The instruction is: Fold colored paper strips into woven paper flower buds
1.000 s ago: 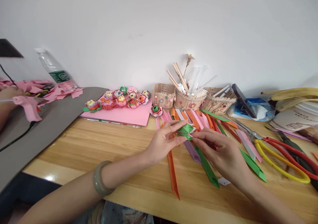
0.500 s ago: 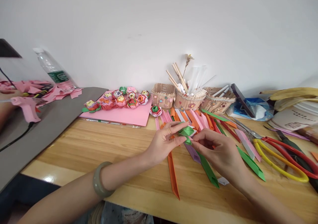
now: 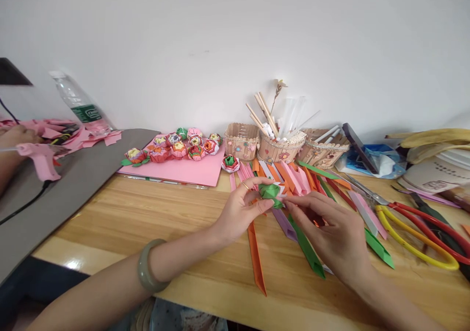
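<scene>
Between the thumb and fingers of my left hand [image 3: 240,206] is a small folded paper flower [image 3: 270,191], green with some white showing at its right side. My right hand [image 3: 330,230] has thumb and forefinger pinched together at the flower's lower right edge, where white or pale pink paper shows. Below and behind both hands, folded paper strips in orange, pink, green and purple spread over the table; one orange strip [image 3: 256,257] and one green strip [image 3: 306,248] point toward me. A finished multicoloured flower [image 3: 230,163] sits just beyond my left hand.
Several paper flowers rest on pink paper [image 3: 205,172]. Behind the strips stand popsicle-stick baskets [image 3: 240,140] with sticks and tubes. Scissors [image 3: 389,206] lie at right beside a white tub [image 3: 433,172]. At left, another person's hand [image 3: 18,140] is near a pink glue gun [image 3: 39,159] and a bottle [image 3: 86,108].
My left fingers have shifted slightly and the green flower has turned and moved a little left. My right hand has moved slightly right, its fingers still at the flower's edge.
</scene>
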{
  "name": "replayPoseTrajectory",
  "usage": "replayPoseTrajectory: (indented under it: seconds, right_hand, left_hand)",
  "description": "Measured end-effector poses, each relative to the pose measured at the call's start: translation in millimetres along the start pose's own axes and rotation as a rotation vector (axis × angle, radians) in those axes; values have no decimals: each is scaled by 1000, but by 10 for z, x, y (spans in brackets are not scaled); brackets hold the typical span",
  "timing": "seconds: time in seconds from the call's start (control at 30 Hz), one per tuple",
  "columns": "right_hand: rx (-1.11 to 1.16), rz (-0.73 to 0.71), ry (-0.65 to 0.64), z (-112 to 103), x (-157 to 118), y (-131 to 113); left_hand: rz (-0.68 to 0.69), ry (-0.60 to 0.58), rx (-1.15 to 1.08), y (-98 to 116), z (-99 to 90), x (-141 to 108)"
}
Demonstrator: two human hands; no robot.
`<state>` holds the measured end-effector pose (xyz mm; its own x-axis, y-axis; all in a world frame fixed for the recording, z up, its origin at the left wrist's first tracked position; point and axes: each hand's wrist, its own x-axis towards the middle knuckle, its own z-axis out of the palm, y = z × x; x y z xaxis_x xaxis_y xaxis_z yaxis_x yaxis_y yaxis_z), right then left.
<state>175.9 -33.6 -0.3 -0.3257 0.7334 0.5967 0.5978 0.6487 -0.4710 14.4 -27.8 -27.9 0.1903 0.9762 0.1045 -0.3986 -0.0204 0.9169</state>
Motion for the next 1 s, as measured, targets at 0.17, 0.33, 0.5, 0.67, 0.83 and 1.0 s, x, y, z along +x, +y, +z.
replayPoseTrajectory:
  seconds: [0.17, 0.33, 0.5, 0.67, 0.83, 1.0]
  right_hand:
    - [3, 0, 63, -8, 3, 12]
    - [71, -98, -33, -12, -7, -6]
    - [70, -22, 31, -23, 2, -4]
    - [46, 18, -47, 9, 24, 56]
    - [49, 27, -78, 6, 23, 92]
    - [25, -21, -25, -7, 13, 60]
  left_hand:
    - [-33, -6, -64, 8, 10, 2]
    - [-9, -8, -65, 5, 12, 3]
    - [-31, -11, -67, 2, 5, 6]
    - [-25, -45, -45, 24, 10, -5]
    - [15, -91, 20, 23, -2, 0]
    - [95, -99, 104, -16, -25, 7]
